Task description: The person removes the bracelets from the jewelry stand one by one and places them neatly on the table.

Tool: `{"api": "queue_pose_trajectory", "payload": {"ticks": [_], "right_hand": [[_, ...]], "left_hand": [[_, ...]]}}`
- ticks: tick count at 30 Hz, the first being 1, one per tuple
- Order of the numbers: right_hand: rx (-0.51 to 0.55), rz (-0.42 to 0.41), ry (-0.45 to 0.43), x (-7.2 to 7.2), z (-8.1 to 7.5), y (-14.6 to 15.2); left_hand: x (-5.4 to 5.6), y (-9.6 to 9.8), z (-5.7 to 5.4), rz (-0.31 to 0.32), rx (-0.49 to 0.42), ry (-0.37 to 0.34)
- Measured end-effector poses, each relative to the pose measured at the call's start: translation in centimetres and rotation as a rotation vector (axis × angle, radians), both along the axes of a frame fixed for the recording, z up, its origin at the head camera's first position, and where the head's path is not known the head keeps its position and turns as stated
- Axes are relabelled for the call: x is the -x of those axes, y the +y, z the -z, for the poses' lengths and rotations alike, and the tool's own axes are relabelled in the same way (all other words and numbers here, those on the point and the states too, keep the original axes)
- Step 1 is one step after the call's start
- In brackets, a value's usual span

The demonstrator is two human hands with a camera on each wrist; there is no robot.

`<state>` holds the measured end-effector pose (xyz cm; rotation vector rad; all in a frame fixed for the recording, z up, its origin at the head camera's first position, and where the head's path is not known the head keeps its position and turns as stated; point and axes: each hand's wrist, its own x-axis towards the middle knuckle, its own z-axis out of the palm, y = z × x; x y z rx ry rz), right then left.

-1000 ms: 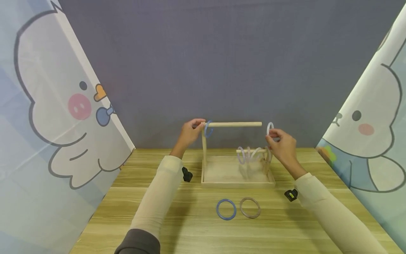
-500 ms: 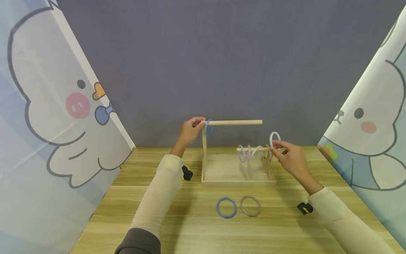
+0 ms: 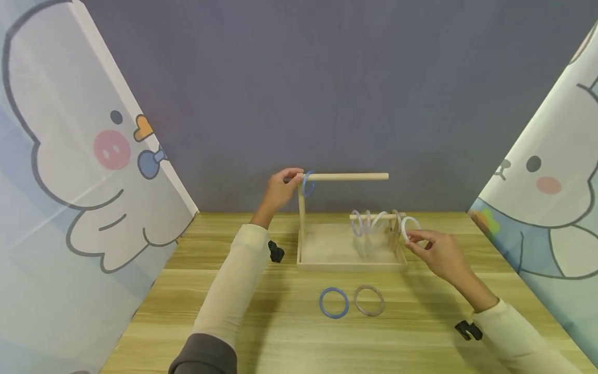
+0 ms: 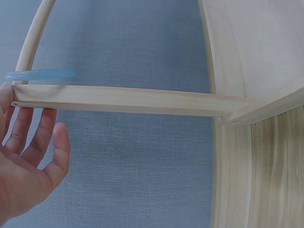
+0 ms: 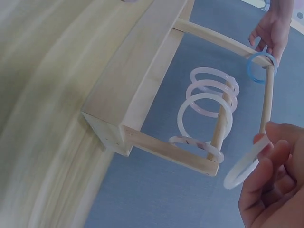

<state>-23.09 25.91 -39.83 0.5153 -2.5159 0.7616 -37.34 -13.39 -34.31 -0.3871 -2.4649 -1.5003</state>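
Note:
My left hand (image 3: 279, 195) pinches the top of the tall post of a wooden bangle rack (image 3: 352, 267); its other fingers spread behind the post in the left wrist view. A blue bangle (image 4: 40, 74) hangs on the upper bar (image 3: 350, 177), right beside that post. Between thumb and fingers, my right hand (image 3: 439, 253) holds a white bangle (image 5: 240, 172), raised off the table just right of the rack's short post. Several pale pinkish and white bangles (image 5: 212, 86) hang along the lower bar (image 5: 219, 133).
On the wooden table (image 3: 289, 343), in front of the rack, lie a blue bangle (image 3: 334, 317) and a brownish one (image 3: 370, 314). Small black devices (image 3: 276, 252) sit by the wrists. A grey backdrop (image 3: 299, 93) rises behind, with cartoon-printed panels (image 3: 79, 208) on both sides.
My right hand has come down and to the right with the white bangle, from the upper bar's free end to beside the lower bar. The left hand keeps its place on the post.

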Motion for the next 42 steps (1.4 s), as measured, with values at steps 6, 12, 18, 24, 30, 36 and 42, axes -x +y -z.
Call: {"api": "queue_pose_trajectory", "payload": {"ticks": [6, 12, 18, 24, 30, 36, 42], "right_hand": [[-0.109, 0.001, -0.018, -0.9, 0.7, 0.2], [-0.143, -0.038, -0.007, -1.4, 2.0, 0.1], [-0.14, -0.072, 0.002, -1.7, 3.4, 0.2], [-0.168, -0.109, -0.02, -2.0, 4.6, 0.1], [-0.182, -0.118, -0.111, -2.4, 5.5, 0.0], [-0.205, -0.151, -0.254, -3.1, 6.6, 0.2], [-0.193, -0.171, -0.303, -3.2, 7.2, 0.3]], "left_hand": [[-0.1, -0.1, -0.3, -0.001, 0.006, -0.016], [0.0, -0.1, 0.0, 0.002, 0.011, -0.012], [0.0, 0.0, -0.2, 0.011, -0.003, -0.011], [-0.1, -0.1, -0.2, 0.01, -0.004, -0.011], [-0.1, 0.0, -0.1, 0.013, -0.001, -0.006], [-0.1, 0.0, 0.0, 0.003, 0.01, -0.008], [0.1, 0.0, -0.1, -0.011, 0.022, 0.001]]}}
